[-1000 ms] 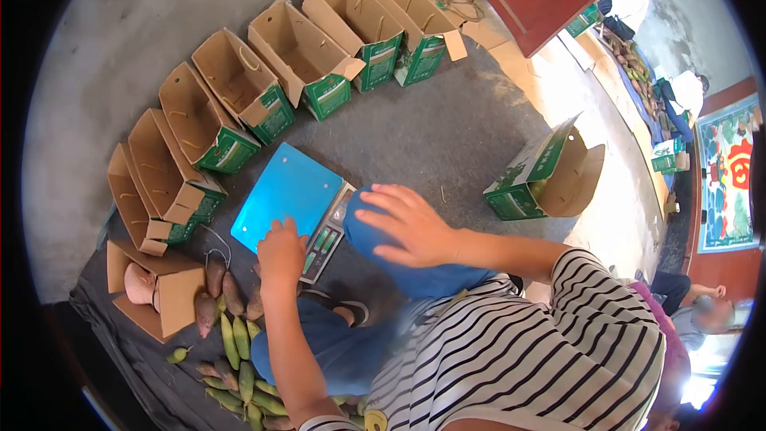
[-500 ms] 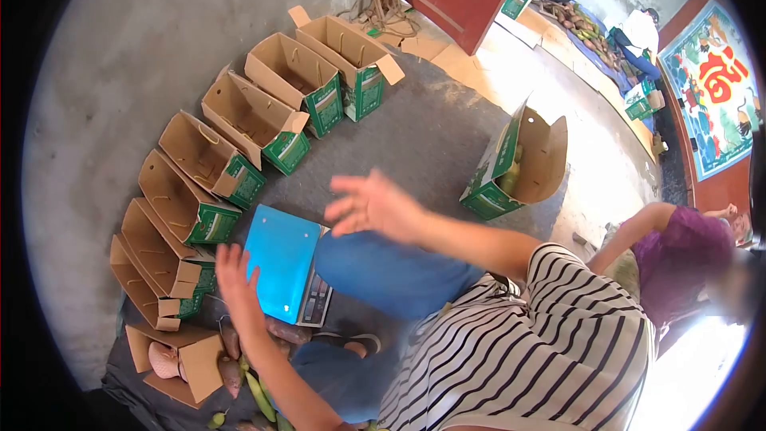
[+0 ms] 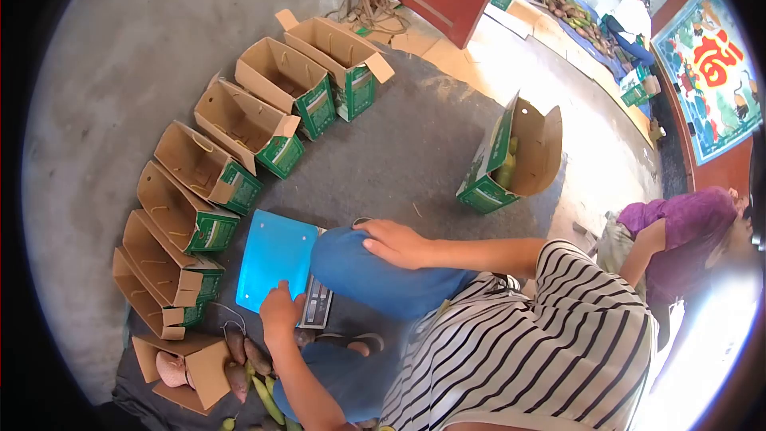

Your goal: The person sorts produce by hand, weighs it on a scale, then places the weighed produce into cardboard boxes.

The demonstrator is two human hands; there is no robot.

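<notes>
My left hand [image 3: 281,315] is over the near edge of a digital scale's blue platform [image 3: 275,251], index finger and thumb apart, nothing seen in it. The scale's display and buttons [image 3: 316,303] lie right beside it. My right hand [image 3: 392,243] rests spread on my bent knee [image 3: 375,275], next to the scale, and holds nothing. Below my left forearm lie reddish sweet potatoes [image 3: 238,379] and green ears of corn [image 3: 267,399], partly hidden by the arm.
Open green cardboard boxes [image 3: 247,124] stand in a curved row along the wall. A smaller opened box [image 3: 209,375] holds something pink. At the right stands a box [image 3: 487,191] with green produce inside. A person in purple [image 3: 678,231] sits close by; another [image 3: 630,28] is near heaped produce.
Both hands were raised with fingers spread. My left hand has moved onto the scale's near edge, and my right hand has come down onto my knee. The person in purple has leaned over.
</notes>
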